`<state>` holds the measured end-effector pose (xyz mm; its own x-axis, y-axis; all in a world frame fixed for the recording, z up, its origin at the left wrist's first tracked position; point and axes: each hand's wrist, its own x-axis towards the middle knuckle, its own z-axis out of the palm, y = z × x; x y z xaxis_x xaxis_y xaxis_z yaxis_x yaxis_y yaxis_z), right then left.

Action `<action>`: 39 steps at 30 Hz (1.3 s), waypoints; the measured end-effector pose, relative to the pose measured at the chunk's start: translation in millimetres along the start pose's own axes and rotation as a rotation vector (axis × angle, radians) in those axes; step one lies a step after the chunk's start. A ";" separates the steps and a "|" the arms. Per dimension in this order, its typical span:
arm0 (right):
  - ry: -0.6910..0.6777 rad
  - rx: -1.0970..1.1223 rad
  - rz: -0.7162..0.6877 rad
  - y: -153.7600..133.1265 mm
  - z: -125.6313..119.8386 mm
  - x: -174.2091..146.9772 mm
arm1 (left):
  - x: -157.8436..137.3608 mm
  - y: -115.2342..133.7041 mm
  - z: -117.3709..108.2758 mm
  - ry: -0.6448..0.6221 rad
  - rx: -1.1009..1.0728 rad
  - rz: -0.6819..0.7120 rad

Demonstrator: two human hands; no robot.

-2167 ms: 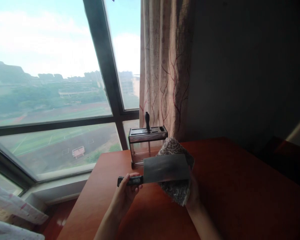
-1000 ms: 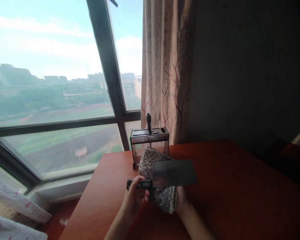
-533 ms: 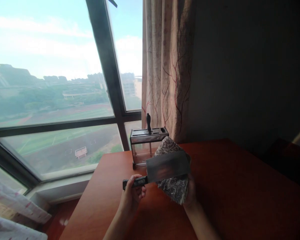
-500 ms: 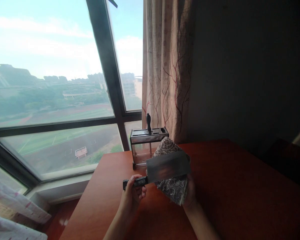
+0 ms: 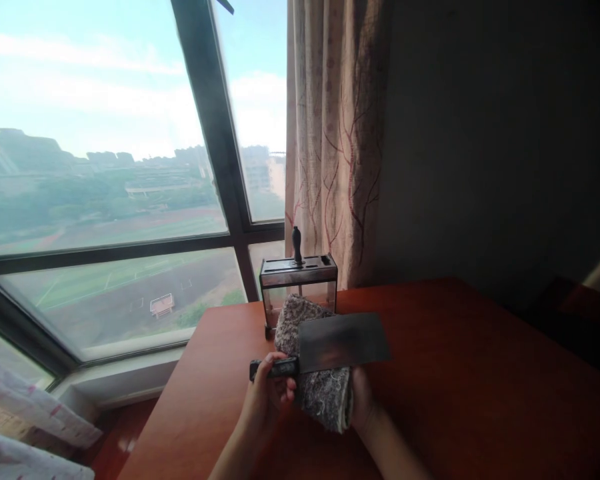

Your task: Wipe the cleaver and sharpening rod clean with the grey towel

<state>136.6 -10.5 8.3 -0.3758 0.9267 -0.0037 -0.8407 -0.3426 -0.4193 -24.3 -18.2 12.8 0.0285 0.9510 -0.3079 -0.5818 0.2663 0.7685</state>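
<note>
My left hand (image 5: 269, 387) is closed around the black handle of a cleaver (image 5: 344, 343), whose broad grey blade points to the right above the table. A fuzzy grey-brown cloth (image 5: 325, 399) lies behind the blade, showing above and below it. At the cloth's lower right edge, my right hand (image 5: 364, 400) grips it; the blade and cloth hide most of those fingers. Just beyond stands a knife block (image 5: 299, 268) with clear sides and a dark metallic top. One black-handled tool (image 5: 297, 245) is upright in its top.
The reddish-brown wooden table (image 5: 460, 373) extends to the right and toward me. A large window (image 5: 105, 187) with dark frames fills the left. A beige curtain (image 5: 335, 133) hangs behind the knife block, beside a dark wall (image 5: 480, 133).
The cloth and my right hand have shifted left and down across the cleaver's blade. The cleaver has moved slightly right and is more level.
</note>
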 end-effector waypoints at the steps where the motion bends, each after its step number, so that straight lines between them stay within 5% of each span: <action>1: 0.009 0.010 0.024 0.6 0.5 -0.3 | 1.1 0.0 -0.9 0.004 -0.003 -0.003; 6: 0.048 0.021 0.097 0.5 3.6 -1.6 | 5.9 -0.8 -3.3 -0.009 -0.013 -0.010; 22: 0.090 0.091 -0.065 -32.8 -18.5 2.2 | 14.2 7.8 -13.0 0.028 -0.153 0.006; 39: 0.093 0.058 0.158 4.7 -3.0 -0.7 | 6.7 13.5 -6.9 0.067 -0.175 -0.061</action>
<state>134.0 -12.3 3.6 -0.4693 0.8703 -0.1499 -0.7964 -0.4904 -0.3540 -37.6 -9.3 17.2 0.0178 0.9198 -0.3920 -0.7132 0.2864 0.6397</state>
